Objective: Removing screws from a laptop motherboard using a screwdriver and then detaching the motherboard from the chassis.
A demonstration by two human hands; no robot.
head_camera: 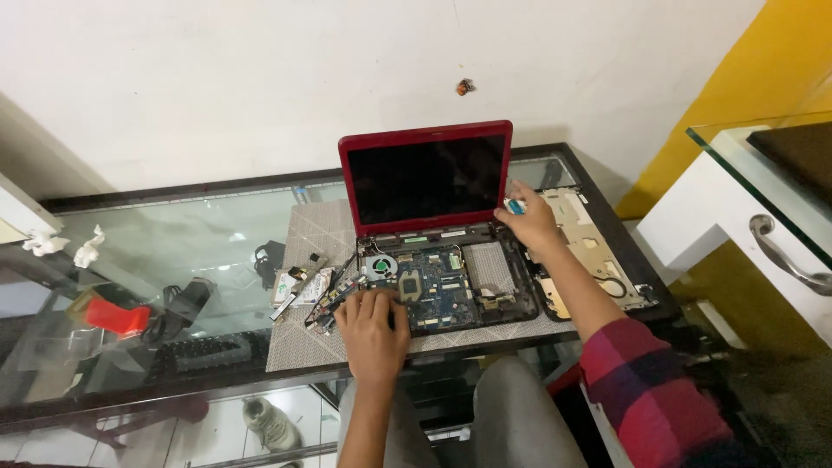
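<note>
On the glass table (173, 234), the opened red laptop (425, 178) sits on a woven mat (321, 234) near the back edge, my left hand (373, 325) pressing flat, fingers spread, on its bared motherboard (438, 290) to steady it, while my right hand (530, 221) pinches a small blue-white part (515, 206) beside the hinge.

One view only, from a camera worn on the person's head, looking steeply down and forward over a glass-topped table (173, 234) toward a white wall (260, 78). It sits at arm's length above the work. Just beyond the left hand (373, 334) fingers (368, 299) lies the opened red laptop (429, 225); the right hand (529, 221) fingers (511, 206) rest by its screen corner. Knees show at the bottom edge. No second view overlaps.
</note>
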